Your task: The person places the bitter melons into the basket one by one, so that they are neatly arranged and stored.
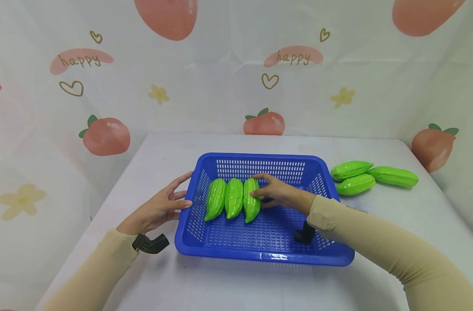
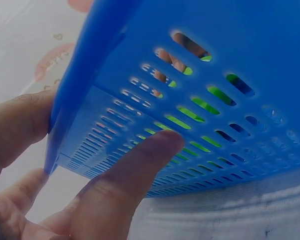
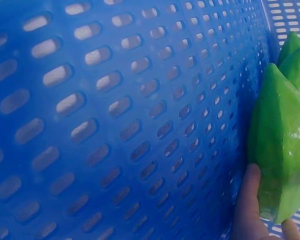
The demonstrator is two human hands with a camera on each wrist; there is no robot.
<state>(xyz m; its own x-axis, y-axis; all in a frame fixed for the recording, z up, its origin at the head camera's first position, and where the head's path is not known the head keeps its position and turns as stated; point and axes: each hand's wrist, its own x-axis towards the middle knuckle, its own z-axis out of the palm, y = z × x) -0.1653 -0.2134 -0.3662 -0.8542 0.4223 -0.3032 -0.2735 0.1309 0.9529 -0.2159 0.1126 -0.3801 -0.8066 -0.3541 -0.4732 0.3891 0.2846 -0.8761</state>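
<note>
Inside the blue plastic basket (image 1: 256,258), three green bitter melons lie side by side: a left one (image 1: 215,199), a middle one (image 1: 234,198) and a right one (image 1: 251,203). My right hand (image 1: 277,192) reaches over the basket's right side and grips the right bitter melon (image 3: 282,145), thumb on its near side and a finger at its far end. At the basket's left side, my left hand (image 1: 158,209) touches the rim and outer wall with fairly straight, spread fingers. The left wrist view shows the thumb (image 2: 140,170) along the slotted wall (image 2: 249,50).
Three more bitter melons rest on the white table (image 1: 221,287) right of the basket: a back one (image 1: 352,170), a front one (image 1: 356,185) and a far right one (image 1: 394,176). A fruit-printed cloth (image 1: 217,86) hangs behind the table and along its sides.
</note>
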